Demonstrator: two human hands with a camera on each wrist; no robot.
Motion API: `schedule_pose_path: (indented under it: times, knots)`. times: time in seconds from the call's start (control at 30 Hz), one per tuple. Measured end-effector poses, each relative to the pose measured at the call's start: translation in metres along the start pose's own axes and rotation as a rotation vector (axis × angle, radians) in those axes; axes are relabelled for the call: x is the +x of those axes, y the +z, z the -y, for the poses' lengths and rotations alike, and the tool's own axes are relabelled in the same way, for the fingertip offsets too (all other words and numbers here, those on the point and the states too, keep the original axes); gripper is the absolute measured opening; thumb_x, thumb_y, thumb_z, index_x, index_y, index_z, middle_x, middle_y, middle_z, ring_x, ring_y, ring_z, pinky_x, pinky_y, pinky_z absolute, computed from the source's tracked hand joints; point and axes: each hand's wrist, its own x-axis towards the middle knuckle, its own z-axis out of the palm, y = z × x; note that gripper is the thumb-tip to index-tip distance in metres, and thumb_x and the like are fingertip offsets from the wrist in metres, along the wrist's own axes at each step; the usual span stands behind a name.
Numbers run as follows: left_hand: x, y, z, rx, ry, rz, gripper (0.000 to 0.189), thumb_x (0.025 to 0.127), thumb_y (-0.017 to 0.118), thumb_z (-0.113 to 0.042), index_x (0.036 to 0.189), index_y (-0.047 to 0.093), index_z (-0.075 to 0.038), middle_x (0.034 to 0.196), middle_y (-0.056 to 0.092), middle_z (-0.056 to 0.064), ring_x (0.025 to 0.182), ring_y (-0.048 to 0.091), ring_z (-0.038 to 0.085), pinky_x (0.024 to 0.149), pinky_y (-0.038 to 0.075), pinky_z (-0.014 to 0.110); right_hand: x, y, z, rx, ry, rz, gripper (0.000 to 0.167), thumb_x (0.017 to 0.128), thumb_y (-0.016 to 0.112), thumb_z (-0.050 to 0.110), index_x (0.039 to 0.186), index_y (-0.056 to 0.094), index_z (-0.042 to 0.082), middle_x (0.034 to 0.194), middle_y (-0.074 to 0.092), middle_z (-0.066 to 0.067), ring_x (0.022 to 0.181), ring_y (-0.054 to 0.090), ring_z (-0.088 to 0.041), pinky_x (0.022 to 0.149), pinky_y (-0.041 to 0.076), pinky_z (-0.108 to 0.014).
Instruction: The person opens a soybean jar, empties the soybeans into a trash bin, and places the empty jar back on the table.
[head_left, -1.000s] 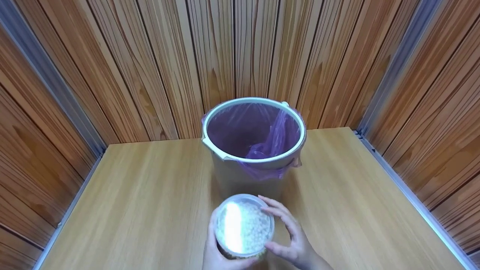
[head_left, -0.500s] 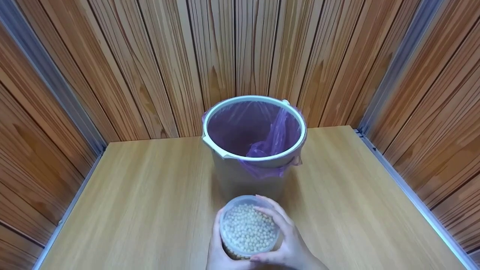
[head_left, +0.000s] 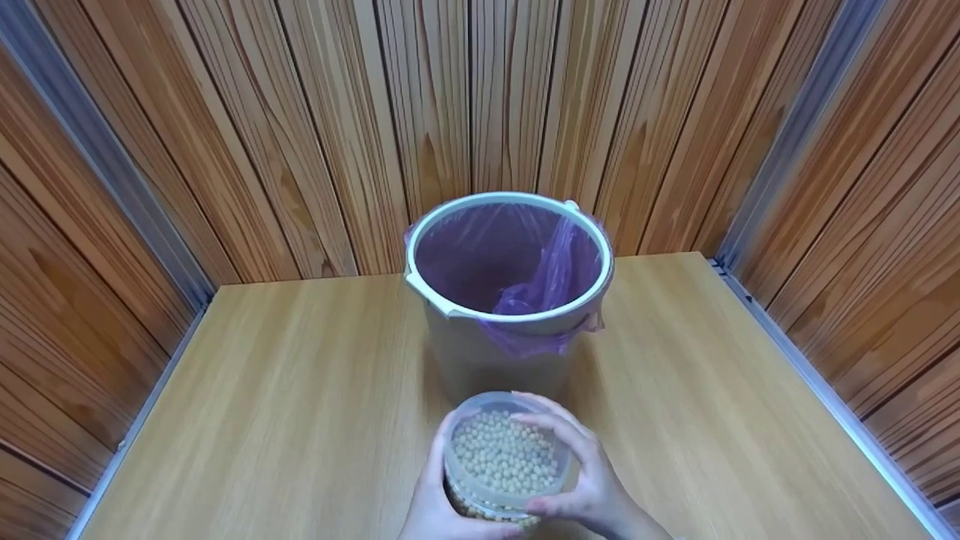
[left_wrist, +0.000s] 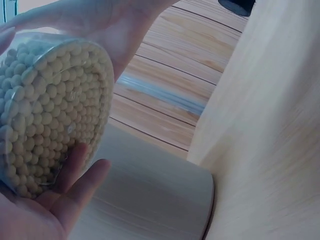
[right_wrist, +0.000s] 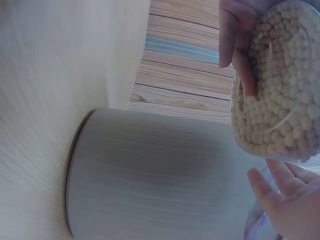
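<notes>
A clear round plastic jar (head_left: pixel 504 457) full of small pale beige balls is held up in front of the bin in the head view. My left hand (head_left: pixel 439 499) grips its left side, thumb across the front. In the left wrist view, fingertips of that hand press the underside of the jar (left_wrist: pixel 65 110). From the right, my right hand (head_left: pixel 589 480) grips the upper rim between thumb and fingers, the fingers reaching over the top. Whether a separate lid lies under those fingers is unclear. The right wrist view shows the base of the jar (right_wrist: pixel 280 85) close up.
Just beyond the jar stands a tall grey bin (head_left: pixel 495 367) with a pale rim, lined with a purple plastic bag (head_left: pixel 555 270). It rests on a light wood table (head_left: pixel 300 390). Wood-plank walls (head_left: pixel 322 135) with metal corner strips enclose the back and both sides.
The jar has shifted slightly right and tilted, and the bright glare on its top has gone. My right fingers have moved in over the top edge. The bin stays in place.
</notes>
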Motion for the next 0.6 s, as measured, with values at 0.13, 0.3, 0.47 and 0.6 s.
schedule_pose_path:
  times: [0.13, 0.3, 0.47, 0.6]
  knots:
    - [0.001, 0.001, -0.002, -0.006, 0.008, -0.006, 0.126, 0.057, 0.096, -0.016, 0.157, 0.019, -0.015, 0.152, 0.04, 0.011, 0.13, 0.047, 0.018, 0.107, 0.039, 0.025, 0.002, -0.002, 0.001, 0.025, 0.012, -0.007, 0.072, 0.082, 0.075, 0.049, 0.134, 0.056, 0.003, 0.146, 0.049, -0.02, 0.134, 0.05, -0.026, 0.107, 0.042, -0.038]
    - [0.004, -0.001, -0.005, -0.076, 0.088, 0.007, 0.123, 0.056, 0.094, -0.007, 0.155, 0.021, -0.014, 0.151, 0.04, 0.009, 0.13, 0.047, 0.016, 0.108, 0.042, 0.027, 0.002, -0.009, -0.002, 0.007, 0.01, -0.032, 0.076, 0.08, 0.078, 0.044, 0.138, 0.053, 0.002, 0.149, 0.046, -0.021, 0.138, 0.046, -0.025, 0.111, 0.038, -0.035]
    - [0.008, -0.005, -0.008, -0.041, 0.165, -0.015, 0.121, 0.056, 0.096, -0.01, 0.154, 0.024, -0.016, 0.152, 0.041, 0.006, 0.132, 0.046, 0.016, 0.11, 0.04, 0.027, -0.002, -0.019, -0.004, -0.009, 0.033, -0.076, 0.079, 0.077, 0.081, 0.041, 0.138, 0.053, 0.001, 0.151, 0.044, -0.021, 0.14, 0.043, -0.021, 0.112, 0.034, -0.027]
    - [0.009, -0.009, -0.012, -0.045, 0.158, -0.067, 0.123, 0.054, 0.096, -0.008, 0.155, 0.025, -0.014, 0.154, 0.04, 0.007, 0.134, 0.046, 0.016, 0.111, 0.038, 0.027, -0.006, -0.027, -0.003, -0.034, 0.08, -0.109, 0.08, 0.074, 0.083, 0.035, 0.14, 0.052, 0.002, 0.153, 0.042, -0.017, 0.141, 0.04, -0.017, 0.111, 0.03, -0.024]
